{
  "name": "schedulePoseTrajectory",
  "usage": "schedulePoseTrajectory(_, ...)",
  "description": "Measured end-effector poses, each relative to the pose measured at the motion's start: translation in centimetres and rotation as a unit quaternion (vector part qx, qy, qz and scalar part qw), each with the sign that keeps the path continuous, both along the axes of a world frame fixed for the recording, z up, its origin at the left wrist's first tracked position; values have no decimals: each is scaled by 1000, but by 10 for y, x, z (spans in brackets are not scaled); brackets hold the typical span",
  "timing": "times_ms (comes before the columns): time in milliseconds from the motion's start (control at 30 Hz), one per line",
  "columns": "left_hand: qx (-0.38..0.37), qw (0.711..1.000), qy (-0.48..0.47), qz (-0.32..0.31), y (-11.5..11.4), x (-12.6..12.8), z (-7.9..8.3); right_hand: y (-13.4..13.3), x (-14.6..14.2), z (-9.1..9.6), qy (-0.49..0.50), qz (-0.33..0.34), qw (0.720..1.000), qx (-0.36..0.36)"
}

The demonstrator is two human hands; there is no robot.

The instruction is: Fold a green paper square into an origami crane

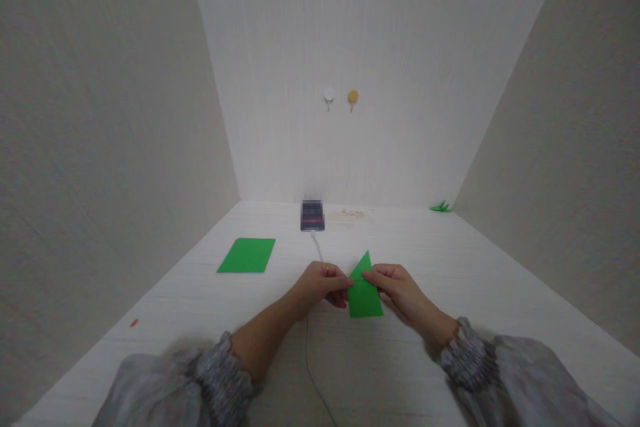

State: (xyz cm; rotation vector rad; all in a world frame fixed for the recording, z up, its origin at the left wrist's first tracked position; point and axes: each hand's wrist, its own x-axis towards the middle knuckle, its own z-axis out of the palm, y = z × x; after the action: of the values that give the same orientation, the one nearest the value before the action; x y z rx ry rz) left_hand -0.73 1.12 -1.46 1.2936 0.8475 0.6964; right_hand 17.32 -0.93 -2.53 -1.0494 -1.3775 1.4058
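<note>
A folded piece of green paper [365, 299] is held up between my two hands, its pointed end upward and its straight edge toward me. My left hand [327, 282] pinches its left edge with the thumb in front. On the other side, my right hand [393, 281] grips the right edge, thumb pressed on the face near the point. A crease runs across the paper below the tip. The fingers behind the sheet are partly hidden. Farther left, a flat green paper sheet [247, 255] lies on the white table [200, 307], apart from both hands.
A dark phone-like device [313, 217] stands at the back, and its white cable [313, 373] runs toward me under my left arm. Folded green paper figures [441, 207] lie in the back right corner. A small red piece [134, 323] is at left. Two hooks, white [329, 95] and yellow [353, 97], hang on the wall.
</note>
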Motion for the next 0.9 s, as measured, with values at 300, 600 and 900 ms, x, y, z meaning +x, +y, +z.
schedulePoseTrajectory(300,9,1000,-8,16,-2,1,5,0,-2,1,16,0,1000,-6)
schedulePoseTrajectory(600,-13,998,-33,47,2,3,3,-2,-6,5,-63,-17,997,48)
schedulePoseTrajectory(900,-14,982,-83,169,7,1,5,-9,-4,14,-240,-30,899,364)
